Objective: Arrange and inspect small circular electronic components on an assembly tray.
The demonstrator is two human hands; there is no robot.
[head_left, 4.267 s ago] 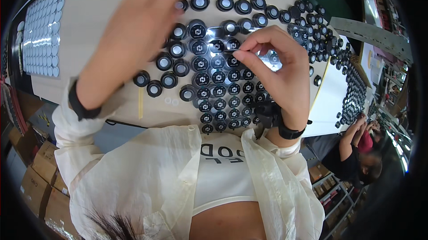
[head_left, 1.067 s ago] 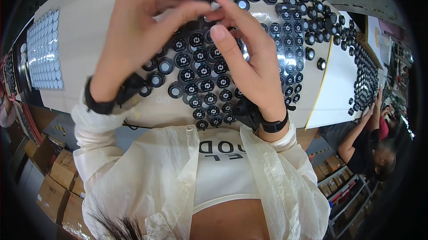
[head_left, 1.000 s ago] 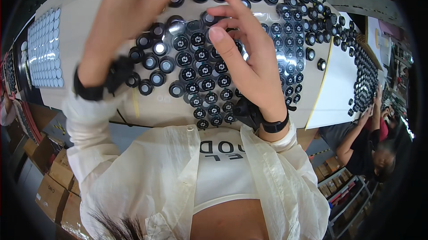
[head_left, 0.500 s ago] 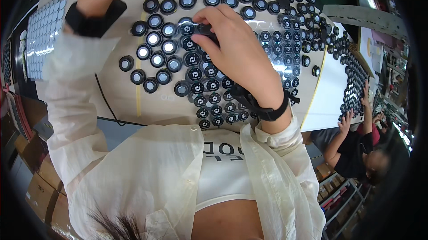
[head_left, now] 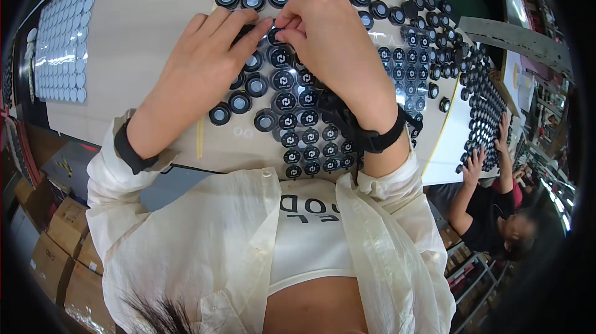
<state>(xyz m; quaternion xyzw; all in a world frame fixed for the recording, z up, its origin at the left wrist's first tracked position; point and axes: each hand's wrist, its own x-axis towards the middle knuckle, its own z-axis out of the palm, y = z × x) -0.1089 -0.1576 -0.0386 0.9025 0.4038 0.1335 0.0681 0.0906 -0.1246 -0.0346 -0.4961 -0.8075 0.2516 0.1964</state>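
My left hand (head_left: 208, 64) reaches over the black round pieces, its fingers bent and close together. Its fingertips come near those of my right hand (head_left: 335, 39), whose thumb and index finger pinch together. What either hand holds is too hidden to make out. Right below the fingertips lies a black disc with a white mark (head_left: 281, 57), one of several in rows under clear plastic. Beside these rows are black round pieces with silver centres (head_left: 256, 85), some partly covered by my left hand.
A sheet of white round discs (head_left: 65, 42) lies at the far left. Another clear-covered group of marked discs (head_left: 411, 73) and many loose black pieces (head_left: 444, 39) spread to the right. A metal bar (head_left: 515, 39) juts in there. A co-worker's hands (head_left: 475, 163) touch pieces farther right.
My left hand has come down from the far left to meet my right hand over the pieces. My right hand stays near the top of the marked rows, slightly farther away and to the right.
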